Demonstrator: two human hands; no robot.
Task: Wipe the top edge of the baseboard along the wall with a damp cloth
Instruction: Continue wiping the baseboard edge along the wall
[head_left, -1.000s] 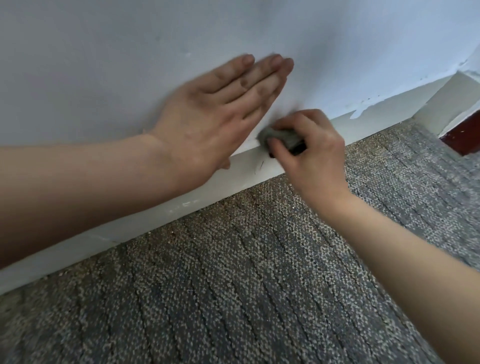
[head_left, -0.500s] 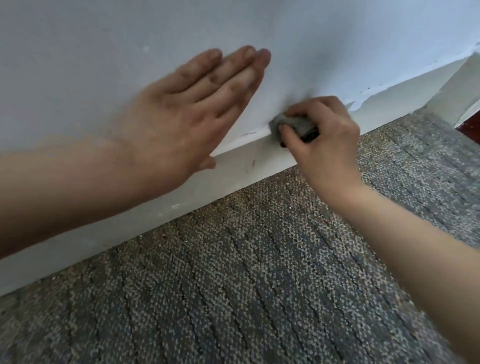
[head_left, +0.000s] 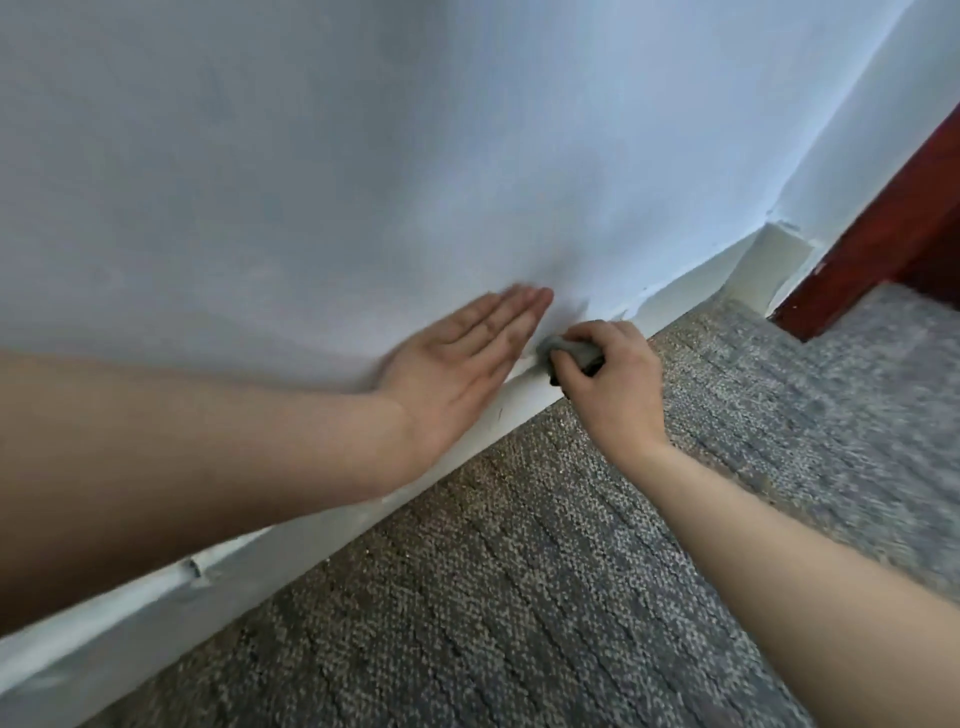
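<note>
A white baseboard (head_left: 291, 561) runs diagonally from lower left to the corner at upper right, under a pale wall (head_left: 363, 156). My right hand (head_left: 608, 384) grips a small grey cloth (head_left: 571, 349) and presses it on the baseboard's top edge. My left hand (head_left: 457, 364) lies flat against the wall just left of the cloth, fingers straight and together, holding nothing.
Grey-brown patterned carpet (head_left: 519, 571) covers the floor in front of the wall. At the right, the baseboard turns a corner (head_left: 769, 265) beside a dark red wooden door frame (head_left: 883, 234). A chipped spot (head_left: 195, 569) marks the baseboard's top edge at lower left.
Both hands have shifted right along the wall toward the corner, the cloth sliding along the baseboard's top edge. The view has pulled back, so the corner and red frame show more.
</note>
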